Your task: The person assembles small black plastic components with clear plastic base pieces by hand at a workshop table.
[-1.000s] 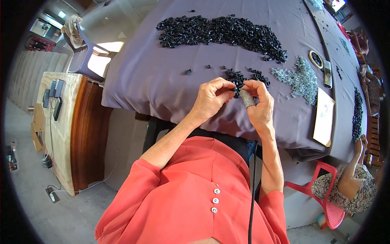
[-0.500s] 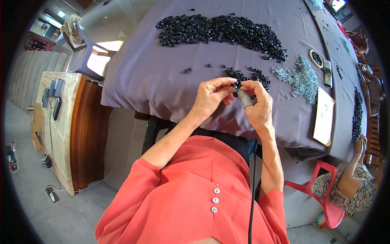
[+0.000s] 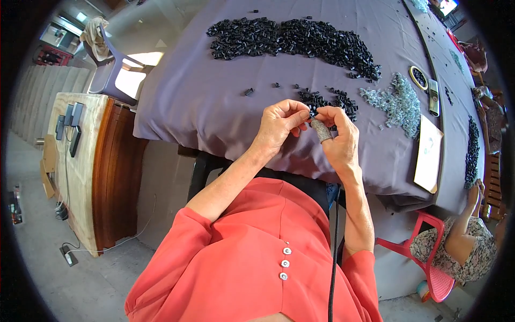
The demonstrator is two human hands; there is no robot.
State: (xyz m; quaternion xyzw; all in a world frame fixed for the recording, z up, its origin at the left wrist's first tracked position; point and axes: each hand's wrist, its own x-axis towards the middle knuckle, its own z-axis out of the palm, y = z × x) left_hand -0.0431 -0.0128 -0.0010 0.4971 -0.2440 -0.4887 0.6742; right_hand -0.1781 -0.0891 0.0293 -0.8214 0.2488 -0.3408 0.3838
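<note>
Both of my hands meet over the near edge of a table with a grey-purple cloth (image 3: pixel 214 102). My left hand (image 3: pixel 279 126) pinches thumb against forefinger; the small piece at its fingertips is mostly hidden. Close beside it, my right hand (image 3: pixel 338 134) is also closed at the fingertips, and a grey wrap (image 3: pixel 321 131) covers one of its fingers. Between the fingertips shows a small dark piece with a pale bit, too small to name surely. Just beyond the hands lies a small heap of short black plastic pieces (image 3: pixel 343 102).
A long band of black pieces (image 3: pixel 322 40) spreads farther back. To the right lie clear pieces (image 3: pixel 399 104), a tape roll (image 3: pixel 418 78) and a white sheet (image 3: pixel 429 155). Another person's arm (image 3: pixel 469 206) rests at the far right beside a pink chair (image 3: pixel 429 257). A wooden cabinet (image 3: pixel 112 177) stands left.
My left fingers have drawn slightly closer together and shifted a little at the tips. The right hand stays nearly in place, and the heaps look the same.
</note>
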